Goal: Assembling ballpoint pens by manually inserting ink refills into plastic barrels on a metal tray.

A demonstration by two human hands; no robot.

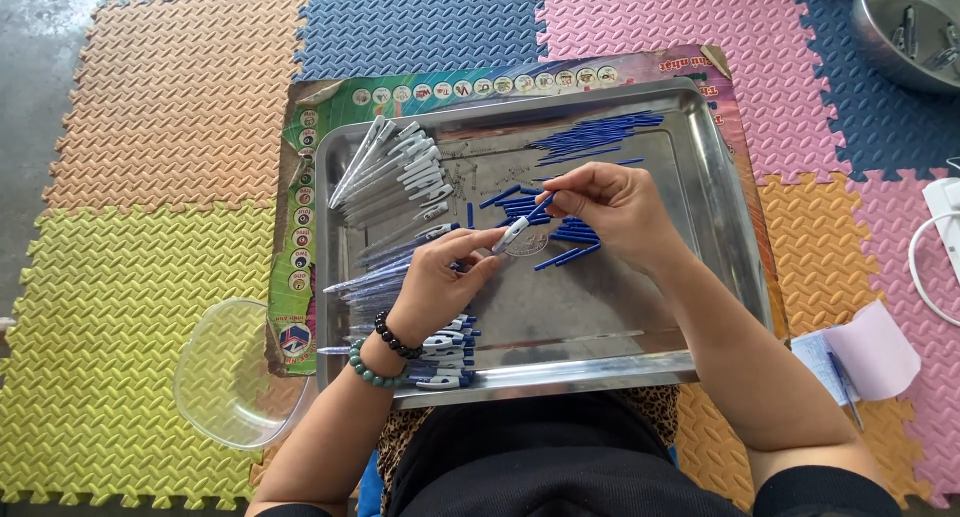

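My left hand [440, 277] grips a clear pen barrel with a white tip [511, 235] over the steel tray [720, 207]. My right hand [610, 207] pinches a small blue pen part [540, 207] and holds it against the end of that barrel. Loose blue parts [575, 235] lie under my right hand, and a heap of thin blue refills [595, 137] lies at the tray's far side. A row of white-clipped barrels [400, 172] fills the tray's left part. Finished pens with blue ends [450, 352] lie by my left wrist.
The tray rests on a printed cardboard sheet [300, 217] over coloured foam floor mats [150, 157]. A clear plastic bowl [225, 377] sits at the left, a steel pot [905, 27] at the far right, papers with a pen [860, 362] and a white cable [930, 267] at the right.
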